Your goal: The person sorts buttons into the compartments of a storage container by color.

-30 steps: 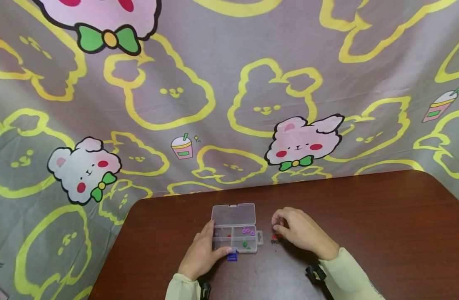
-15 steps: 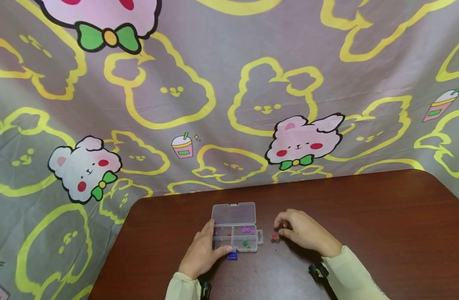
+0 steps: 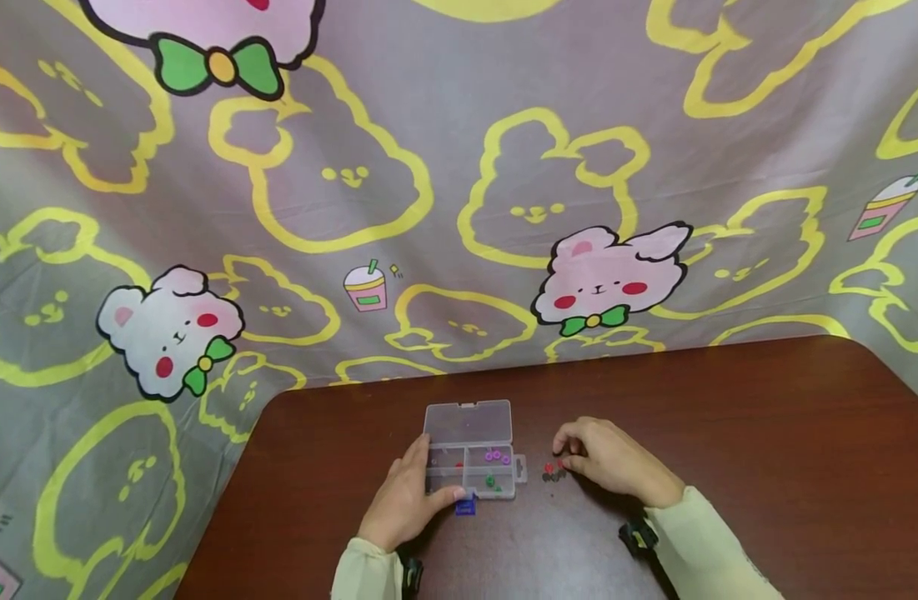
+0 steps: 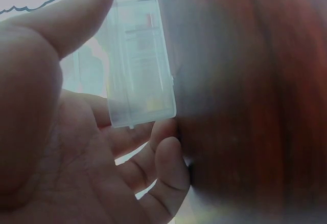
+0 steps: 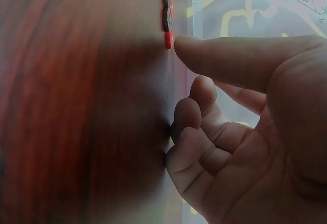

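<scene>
A clear plastic compartment box (image 3: 498, 497) lies on the table with its lid (image 3: 468, 423) laid back. My left hand (image 3: 406, 504) grips its left end, the fingers along the side and the thumb at the front edge. Purple rings (image 3: 496, 456), green pieces (image 3: 491, 482) and a red bit (image 3: 459, 465) lie in separate compartments. Right of the box is a small cluster of red and black pieces (image 3: 553, 473). My right hand (image 3: 612, 458) rests beside it, fingers loosely bent and thumb apart from them. In the right wrist view the thumb tip is right at a red piece (image 5: 168, 40).
At the box's front edge, by the left thumb, is a small blue piece (image 3: 465, 507), perhaps a catch. The brown wooden table (image 3: 729, 417) ends at a patterned cloth (image 3: 443, 208) behind. A tiny dark speck (image 3: 552, 495) lies before the cluster.
My right hand has shifted a little to the right, showing more of the red and black pieces. The left hand stays on the box. The head view has tilted slightly.
</scene>
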